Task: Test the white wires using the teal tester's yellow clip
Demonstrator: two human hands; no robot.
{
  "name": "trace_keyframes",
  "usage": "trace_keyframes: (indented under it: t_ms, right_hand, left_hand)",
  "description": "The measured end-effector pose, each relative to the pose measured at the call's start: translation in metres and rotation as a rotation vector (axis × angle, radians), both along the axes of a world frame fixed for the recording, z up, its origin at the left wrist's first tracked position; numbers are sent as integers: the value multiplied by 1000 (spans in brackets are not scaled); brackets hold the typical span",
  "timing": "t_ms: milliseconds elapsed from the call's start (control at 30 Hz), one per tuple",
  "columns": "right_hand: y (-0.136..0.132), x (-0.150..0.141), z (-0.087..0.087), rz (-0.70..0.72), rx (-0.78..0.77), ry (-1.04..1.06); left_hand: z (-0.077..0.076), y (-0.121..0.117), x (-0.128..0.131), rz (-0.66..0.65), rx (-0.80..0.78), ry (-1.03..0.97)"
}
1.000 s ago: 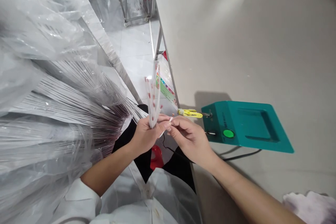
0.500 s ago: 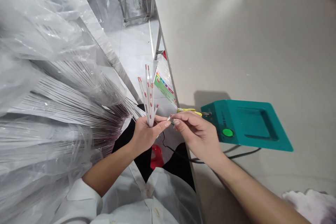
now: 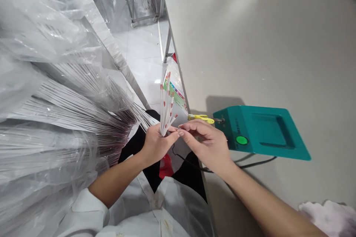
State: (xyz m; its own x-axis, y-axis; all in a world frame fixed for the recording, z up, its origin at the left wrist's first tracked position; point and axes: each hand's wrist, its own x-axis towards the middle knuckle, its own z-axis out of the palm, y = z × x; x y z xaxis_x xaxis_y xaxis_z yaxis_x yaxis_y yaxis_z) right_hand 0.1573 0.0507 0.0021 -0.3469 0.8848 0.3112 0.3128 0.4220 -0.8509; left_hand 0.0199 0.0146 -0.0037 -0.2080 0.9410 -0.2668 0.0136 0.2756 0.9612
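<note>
My left hand [image 3: 154, 146] is closed around a small bundle of thin white wires [image 3: 166, 113], whose reddish tips stand up and fan out above the fist. Close beside it, my right hand [image 3: 211, 146] is pinched at the left thumb and fingertip. A tiny end, apparently of one wire, lies between the fingertips, mostly hidden. Just beyond the right hand, a yellow-handled clip [image 3: 200, 118] sticks out from a teal box [image 3: 294, 126] with a round green button [image 3: 241, 140].
Long white wires [image 3: 69, 102] lie in heaps under clear plastic sheeting [image 3: 41, 26] at my left. The grey table [image 3: 236, 52] fills the right side, with a black cable [image 3: 258, 163] by the box. A wheeled metal rack [image 3: 143, 19] stands beyond on the floor.
My left hand and the wire bundle have shifted slightly right, and the tips lean more to the right. My right fingertips have moved slightly left and now meet the left thumb.
</note>
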Motion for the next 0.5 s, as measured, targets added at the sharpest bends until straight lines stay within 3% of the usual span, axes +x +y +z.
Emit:
trace_keyframes:
  t_ms: [167,500]
  right_hand:
    - [0,1,2,-9,32,-35]
    - [3,1,-3,56,-105,193]
  left_hand:
    - [1,0,1,-34,7,-8]
    - [-9,-4,0,-75,-36,-369]
